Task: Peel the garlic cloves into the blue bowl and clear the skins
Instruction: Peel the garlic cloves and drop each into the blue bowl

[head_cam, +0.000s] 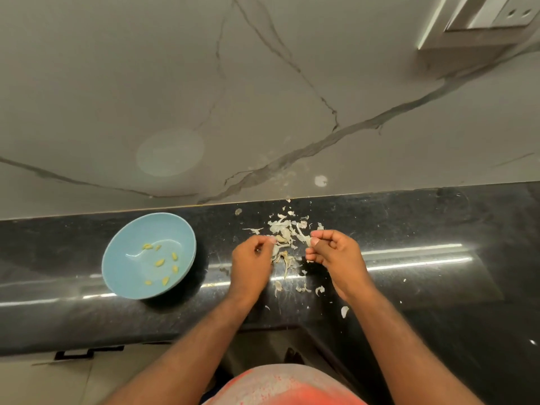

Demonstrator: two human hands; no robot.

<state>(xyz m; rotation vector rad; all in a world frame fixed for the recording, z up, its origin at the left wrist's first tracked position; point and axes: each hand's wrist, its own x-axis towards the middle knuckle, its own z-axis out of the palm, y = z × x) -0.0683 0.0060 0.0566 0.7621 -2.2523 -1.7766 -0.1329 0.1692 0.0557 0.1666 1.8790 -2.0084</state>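
A blue bowl (117,258) sits on the black counter at the left, with several peeled yellowish garlic cloves (159,262) scattered inside. To its right, my left hand (251,261) has its fingers curled and pinches a small pale garlic clove (280,238) at its fingertips. My right hand (336,255), a short gap away, pinches a strip of garlic skin (307,241) between thumb and forefinger. Both hands hover over a pile of papery skins (285,226). A dried garlic stem and root scrap (285,260) lies between the hands.
Loose skin flakes (344,311) are strewn toward the counter's front edge (292,325). The glossy black counter (423,229) runs left to right against a marble-veined wall (263,97). A wall socket (496,13) is at the top right. Drawer handles (87,352) show below the counter.
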